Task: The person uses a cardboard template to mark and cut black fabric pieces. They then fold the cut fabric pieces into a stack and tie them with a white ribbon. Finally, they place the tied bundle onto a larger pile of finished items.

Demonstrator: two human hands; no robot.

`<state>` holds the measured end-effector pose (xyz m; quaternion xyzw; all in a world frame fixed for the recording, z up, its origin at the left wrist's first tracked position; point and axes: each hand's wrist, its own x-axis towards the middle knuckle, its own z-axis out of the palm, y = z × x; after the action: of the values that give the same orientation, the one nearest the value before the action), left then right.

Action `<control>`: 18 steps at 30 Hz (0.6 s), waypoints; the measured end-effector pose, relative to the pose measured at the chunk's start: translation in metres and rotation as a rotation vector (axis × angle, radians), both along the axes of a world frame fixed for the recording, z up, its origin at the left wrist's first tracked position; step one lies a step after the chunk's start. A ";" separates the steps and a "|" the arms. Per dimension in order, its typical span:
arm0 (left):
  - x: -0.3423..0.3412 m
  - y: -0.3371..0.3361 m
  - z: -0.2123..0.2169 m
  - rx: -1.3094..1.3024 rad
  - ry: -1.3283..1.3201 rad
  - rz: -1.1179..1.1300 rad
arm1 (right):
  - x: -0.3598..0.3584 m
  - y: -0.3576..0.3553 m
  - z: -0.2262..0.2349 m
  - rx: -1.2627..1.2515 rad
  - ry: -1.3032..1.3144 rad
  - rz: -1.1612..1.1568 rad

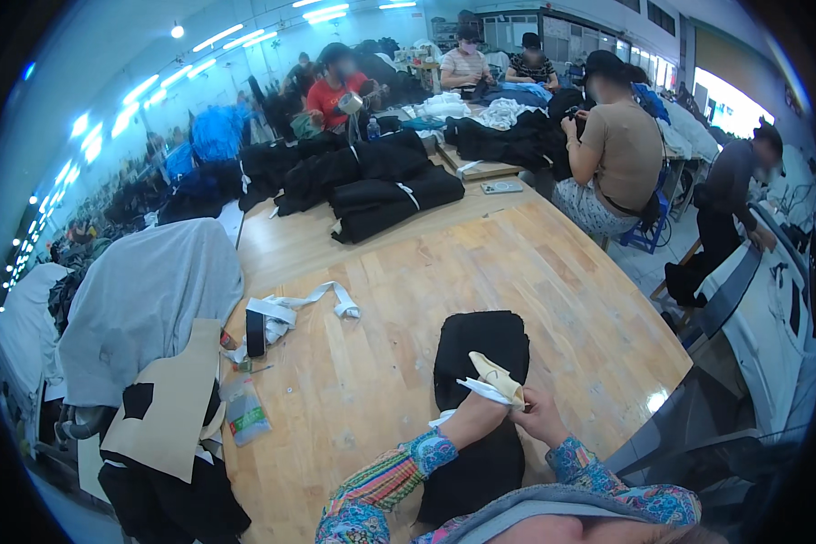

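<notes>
A folded black cloth bundle lies lengthwise on the table in front of me, its near end close to my body. Over its middle, both hands are closed together. My left hand grips a white cloth strip, its fingers partly hidden behind the wrist. At the strip's right end, my right hand pinches the lower edge of a cream paper-like piece, which is curled and has a dark mark on it. Another bit of white strip shows at the bundle's left side.
On the wooden table, a white tape trails from a black block beside a plastic packet. Tied black bundles and a phone lie farther back. Cardboard pattern pieces hang left. A co-worker sits at right.
</notes>
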<state>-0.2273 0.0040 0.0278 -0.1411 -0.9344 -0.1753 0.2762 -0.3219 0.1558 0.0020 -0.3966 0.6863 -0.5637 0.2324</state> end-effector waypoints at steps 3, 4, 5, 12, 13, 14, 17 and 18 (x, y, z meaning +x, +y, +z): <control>-0.006 0.000 -0.013 -0.044 0.012 0.030 | -0.007 0.004 -0.004 -0.033 -0.374 -0.004; -0.008 0.002 -0.016 0.011 0.050 0.020 | -0.009 0.007 -0.004 -0.045 -0.539 -0.012; -0.004 0.001 -0.021 0.061 0.077 0.022 | -0.006 0.004 0.005 -0.012 -0.635 -0.043; 0.010 -0.004 -0.027 0.321 0.008 -0.078 | 0.002 -0.015 0.023 0.033 -0.765 -0.111; 0.009 -0.004 -0.023 0.237 0.005 -0.055 | 0.002 -0.016 0.019 0.016 -0.744 -0.147; 0.008 -0.004 -0.019 0.154 0.003 -0.031 | 0.004 -0.019 0.014 -0.016 -0.709 -0.197; 0.015 -0.005 -0.003 0.213 -0.059 -0.042 | 0.007 -0.022 0.002 -0.078 -0.613 -0.333; 0.022 -0.005 0.002 0.158 -0.015 -0.050 | 0.006 -0.021 0.001 -0.076 -0.588 -0.367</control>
<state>-0.2053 -0.0006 0.0302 -0.1406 -0.9158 -0.2566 0.2750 -0.3159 0.1351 0.0027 -0.0955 0.6285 -0.7113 0.3000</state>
